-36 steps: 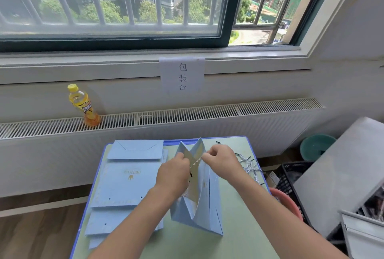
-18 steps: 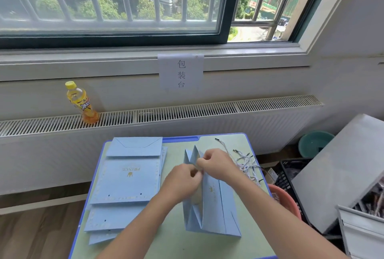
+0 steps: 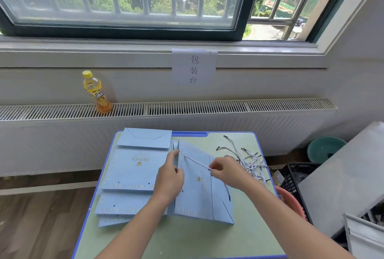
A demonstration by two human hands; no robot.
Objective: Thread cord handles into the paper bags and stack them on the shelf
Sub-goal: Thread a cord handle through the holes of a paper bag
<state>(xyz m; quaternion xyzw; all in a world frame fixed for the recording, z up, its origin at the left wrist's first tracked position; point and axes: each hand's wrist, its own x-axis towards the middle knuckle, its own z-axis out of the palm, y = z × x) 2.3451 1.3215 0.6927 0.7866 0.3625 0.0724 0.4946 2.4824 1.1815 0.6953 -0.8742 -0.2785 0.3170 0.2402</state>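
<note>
Now my hands have come apart: half a second ago they were bunched together at the bag's [image 3: 197, 186] mouth, and the cord [image 3: 196, 162] is now stretched out between the bag and my right hand [image 3: 228, 172]. I'm pinching the cord's near end between right thumb and forefinger, over the bag's upper face. From my fingertips it's running up and left to a hole near the bag's top edge. My left hand [image 3: 169, 177] is resting along the bag's left edge, fingers curled round that edge, index finger pointing up towards the mouth. Flattened more than before, the bag is lying on the green table [image 3: 187, 236], its gusset fold showing on the right. Just left of it, partly under my left hand, the stack [image 3: 133, 172] of flat bags is sitting untouched. Loose cords [image 3: 247, 160] are lying in a tangle behind my right hand. A yellow bottle [image 3: 96, 92] is standing on the radiator grille.
</note>
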